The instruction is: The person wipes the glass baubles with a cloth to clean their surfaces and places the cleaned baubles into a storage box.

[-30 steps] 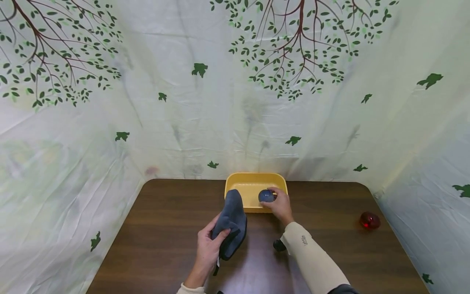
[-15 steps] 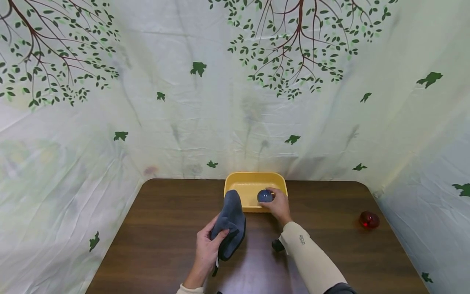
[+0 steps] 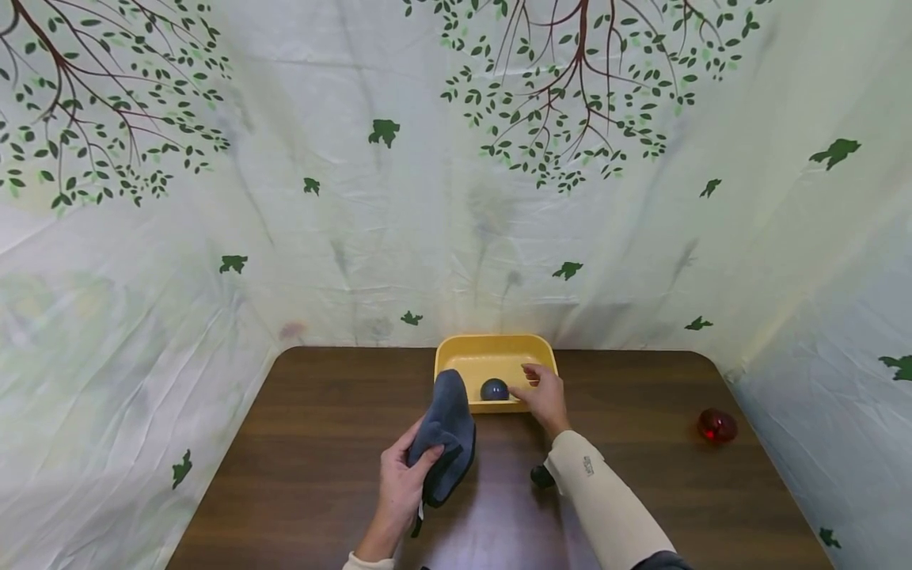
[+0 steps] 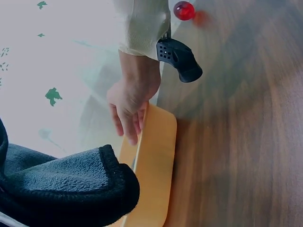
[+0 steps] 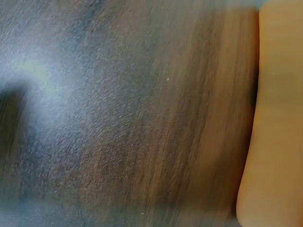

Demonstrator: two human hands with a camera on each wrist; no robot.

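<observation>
My left hand (image 3: 404, 476) grips a blue-grey plush fabric piece (image 3: 445, 435) with dark edging, the thumb pressed on its front. In the left wrist view this fabric piece (image 4: 71, 175) shows a thick black border; a small white tag hangs at its lower end in the head view. A shiny dark blue ball (image 3: 495, 389) lies inside the yellow tray (image 3: 456, 348), near the front wall. My right hand (image 3: 547, 400) is over the tray's right side, just right of the ball, thumb and fingers spread apart and holding nothing. In the left wrist view the right hand (image 4: 132, 101) reaches over the tray's rim.
A clear red ball-like object (image 3: 716, 426) sits near the table's right edge. The yellow tray stands at the back edge of the brown wooden table (image 3: 321, 443), against a white leaf-printed curtain (image 3: 342, 237). A black wrist device (image 4: 182, 59) is strapped under the right sleeve.
My right hand has let go of the blue ball, which has moved left and slightly down into the tray. The left hand and the fabric piece stay almost where they were.
</observation>
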